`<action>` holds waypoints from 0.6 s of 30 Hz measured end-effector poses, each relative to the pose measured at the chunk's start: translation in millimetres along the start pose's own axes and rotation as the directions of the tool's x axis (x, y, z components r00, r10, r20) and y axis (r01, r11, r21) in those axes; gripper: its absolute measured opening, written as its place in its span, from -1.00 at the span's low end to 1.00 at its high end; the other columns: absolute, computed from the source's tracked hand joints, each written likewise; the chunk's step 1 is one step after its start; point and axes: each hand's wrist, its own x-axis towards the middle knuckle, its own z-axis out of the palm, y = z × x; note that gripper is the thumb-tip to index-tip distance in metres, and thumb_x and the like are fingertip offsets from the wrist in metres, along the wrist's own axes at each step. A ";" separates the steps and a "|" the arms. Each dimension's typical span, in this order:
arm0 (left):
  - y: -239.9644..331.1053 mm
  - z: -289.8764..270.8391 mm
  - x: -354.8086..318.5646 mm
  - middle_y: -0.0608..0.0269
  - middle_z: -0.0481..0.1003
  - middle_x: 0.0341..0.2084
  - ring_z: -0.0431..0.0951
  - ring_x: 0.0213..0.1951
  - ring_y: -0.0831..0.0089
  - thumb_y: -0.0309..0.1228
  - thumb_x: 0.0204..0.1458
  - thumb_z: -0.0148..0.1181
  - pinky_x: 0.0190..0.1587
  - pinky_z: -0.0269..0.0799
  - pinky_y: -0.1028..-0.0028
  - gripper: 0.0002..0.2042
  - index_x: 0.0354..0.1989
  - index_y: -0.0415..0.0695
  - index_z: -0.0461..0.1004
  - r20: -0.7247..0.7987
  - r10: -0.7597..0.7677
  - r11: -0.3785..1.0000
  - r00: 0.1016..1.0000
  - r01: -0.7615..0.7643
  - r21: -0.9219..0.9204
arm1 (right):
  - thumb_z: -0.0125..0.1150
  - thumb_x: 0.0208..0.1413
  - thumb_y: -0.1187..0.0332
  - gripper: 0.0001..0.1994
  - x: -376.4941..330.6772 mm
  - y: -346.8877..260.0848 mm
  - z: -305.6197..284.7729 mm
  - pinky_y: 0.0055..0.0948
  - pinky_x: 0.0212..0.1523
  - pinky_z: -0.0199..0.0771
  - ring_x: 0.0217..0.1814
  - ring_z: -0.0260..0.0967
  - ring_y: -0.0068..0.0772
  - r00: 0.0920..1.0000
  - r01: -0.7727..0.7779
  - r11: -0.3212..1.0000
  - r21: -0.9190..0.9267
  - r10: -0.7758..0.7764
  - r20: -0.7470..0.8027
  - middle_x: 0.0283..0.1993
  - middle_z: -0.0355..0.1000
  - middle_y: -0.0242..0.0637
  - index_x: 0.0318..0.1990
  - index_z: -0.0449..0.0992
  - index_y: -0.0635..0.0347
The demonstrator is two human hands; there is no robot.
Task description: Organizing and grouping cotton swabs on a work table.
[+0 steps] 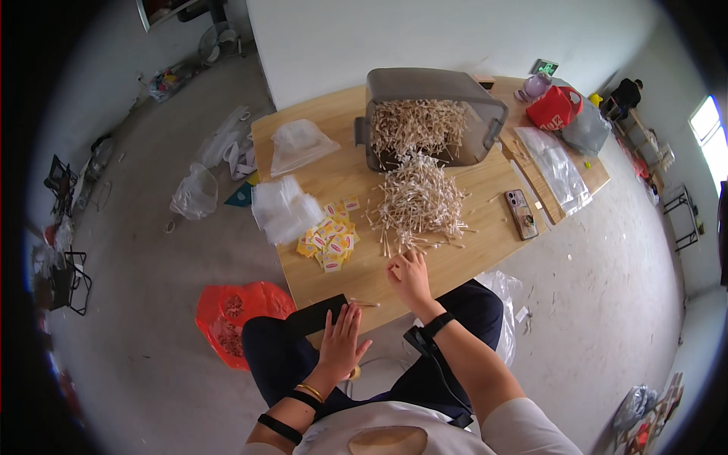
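Bare concrete floor with white walls, and a wooden table sitting in the middle of it, seen from above by the person seated at its near edge. On the far side of the table there's a grey bin tipped on its side, full of little wooden sticks, and a big pile of sticks spills out in front of it toward the person. The right hand is at the near edge of that pile, fingers curled down onto a few loose sticks; can't tell if it's actually pinching one or just touching. The left hand is flat and open, fingers spread, palm down over the table's near edge, holding nothing, right beside a black pad and a single stick lying just off its fingertips. Left of the pile is a heap of small yellow packets, and further left a stack of clear bags, with another clear bag behind it. A phone lies to the right of the pile. Far right corner has a red bag. On the floor to the left sits an orange plastic bag.
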 end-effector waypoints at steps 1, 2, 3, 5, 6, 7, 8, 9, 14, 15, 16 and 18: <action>-0.7 -0.6 -2.0 -0.03 -0.01 0.45 -0.02 0.47 0.10 0.01 0.20 0.04 0.47 -0.23 -0.08 -0.21 0.44 -0.28 -0.03 -0.013 0.013 1.000 1.000 -0.014 -0.008 | 0.33 -0.11 0.43 -0.89 -8.1 -2.8 -3.1 -0.15 -0.06 0.37 -0.07 0.31 -0.04 0.997 -0.028 0.999 0.045 0.025 0.071 -0.23 0.38 -0.22 -0.38 0.55 0.05; -1.2 -0.7 -2.9 -0.03 -0.01 0.45 -0.02 0.47 0.10 0.01 0.20 0.04 0.47 -0.23 -0.08 -0.21 0.44 -0.28 -0.03 -0.011 0.014 1.000 1.000 -0.014 -0.007 | 0.33 -0.11 0.43 -0.89 -15.7 -6.4 -5.1 -0.15 -0.06 0.38 -0.07 0.31 -0.03 0.989 -0.058 0.994 0.090 0.045 0.143 -0.23 0.39 -0.22 -0.37 0.55 0.05; -0.3 -0.9 -3.1 -0.02 0.03 0.42 0.02 0.45 0.09 0.00 0.19 0.07 0.46 -0.21 -0.10 -0.21 0.44 -0.28 -0.01 -0.045 0.018 1.000 0.999 -0.018 -0.006 | 0.33 -0.11 0.43 -0.89 -23.7 -9.4 -6.6 -0.15 -0.06 0.38 -0.07 0.31 -0.03 0.989 -0.059 0.994 0.090 0.046 0.141 -0.23 0.39 -0.22 -0.37 0.55 0.05; 0.9 -1.5 -2.9 -0.01 0.08 0.39 0.06 0.43 0.07 -0.01 0.17 0.09 0.45 -0.18 -0.11 -0.21 0.43 -0.27 0.01 -0.079 0.020 1.000 0.997 -0.021 -0.003 | 0.34 -0.07 0.39 -0.89 -37.0 -16.0 -8.2 -0.20 0.00 0.35 -0.07 0.31 -0.09 0.974 -0.070 0.990 0.126 0.040 0.222 -0.24 0.41 -0.24 -0.35 0.56 0.07; 1.7 -1.5 -1.0 0.01 0.12 0.35 0.09 0.40 0.05 -0.03 0.14 0.13 0.44 -0.16 -0.14 -0.23 0.41 -0.25 0.05 -0.107 0.023 1.000 0.994 -0.023 0.000 | 0.34 -0.07 0.39 -0.89 -41.4 -18.1 -8.1 -0.20 0.00 0.35 -0.07 0.31 -0.09 0.975 -0.068 0.989 0.128 0.038 0.220 -0.24 0.41 -0.24 -0.35 0.56 0.07; 2.3 -1.7 0.9 0.02 0.17 0.30 0.12 0.37 0.04 -0.05 0.11 0.16 0.43 -0.14 -0.16 -0.25 0.39 -0.24 0.09 -0.135 0.026 1.000 0.991 -0.026 0.003 | 0.33 -0.08 0.40 -0.89 -44.7 -20.4 -7.5 -0.19 -0.02 0.37 -0.07 0.31 -0.06 0.975 -0.055 0.992 0.115 0.029 0.221 -0.22 0.41 -0.23 -0.35 0.56 0.06; 2.6 -2.1 2.8 0.02 0.17 0.30 0.12 0.37 0.04 -0.05 0.11 0.16 0.43 -0.14 -0.16 -0.25 0.39 -0.24 0.09 -0.136 0.024 1.000 0.990 -0.024 0.007 | 0.33 -0.09 0.40 -0.88 -46.0 -22.2 -6.3 -0.18 -0.03 0.39 -0.07 0.32 -0.03 0.975 -0.043 0.994 0.103 0.019 0.223 -0.21 0.41 -0.22 -0.35 0.56 0.06; 3.2 -1.4 5.0 0.04 0.18 0.28 0.15 0.35 0.05 -0.06 0.10 0.17 0.42 -0.14 -0.16 -0.26 0.38 -0.21 0.12 -0.159 0.024 1.000 0.987 -0.024 0.004 | 0.33 -0.09 0.40 -0.88 -46.2 -23.0 -5.3 -0.18 -0.03 0.39 -0.07 0.32 -0.03 0.975 -0.041 0.994 0.105 0.017 0.220 -0.21 0.41 -0.22 -0.35 0.56 0.06; 2.6 1.6 12.2 0.08 0.22 0.21 0.20 0.29 0.09 -0.07 0.09 0.20 0.42 -0.13 -0.17 -0.31 0.34 -0.16 0.17 -0.187 0.012 1.000 0.982 -0.008 0.024 | 0.32 -0.07 0.38 -0.88 -43.6 -26.7 -4.0 -0.16 -0.01 0.38 -0.03 0.31 -0.05 0.973 -0.044 0.995 0.084 0.024 0.229 -0.21 0.40 -0.23 -0.33 0.55 0.05; 1.9 2.1 12.7 0.09 0.23 0.20 0.20 0.29 0.09 -0.07 0.09 0.20 0.41 -0.13 -0.17 -0.31 0.34 -0.15 0.18 -0.189 0.008 0.999 0.982 -0.002 0.033 | 0.32 -0.07 0.38 -0.88 -44.6 -27.0 -5.0 -0.16 -0.01 0.38 -0.03 0.31 -0.05 0.974 -0.042 0.995 0.087 0.021 0.227 -0.21 0.40 -0.23 -0.33 0.55 0.05; 1.2 2.5 13.4 0.09 0.23 0.19 0.20 0.29 0.09 -0.07 0.09 0.20 0.41 -0.13 -0.17 -0.31 0.33 -0.15 0.18 -0.191 0.004 0.999 0.982 0.005 0.043 | 0.32 -0.07 0.38 -0.87 -47.1 -27.5 -6.8 -0.17 -0.01 0.38 -0.03 0.31 -0.05 0.970 0.000 0.997 0.081 -0.020 0.242 -0.20 0.40 -0.23 -0.32 0.55 0.05; -0.3 3.5 15.4 0.09 0.24 0.19 0.20 0.30 0.09 -0.07 0.09 0.20 0.41 -0.14 -0.18 -0.32 0.33 -0.14 0.18 -0.175 -0.004 0.999 0.985 0.011 0.038 | 0.32 -0.08 0.38 -0.87 -49.1 -30.4 -7.4 -0.17 -0.01 0.38 -0.03 0.31 -0.06 0.966 0.044 0.996 0.079 -0.062 0.252 -0.20 0.40 -0.24 -0.32 0.55 0.05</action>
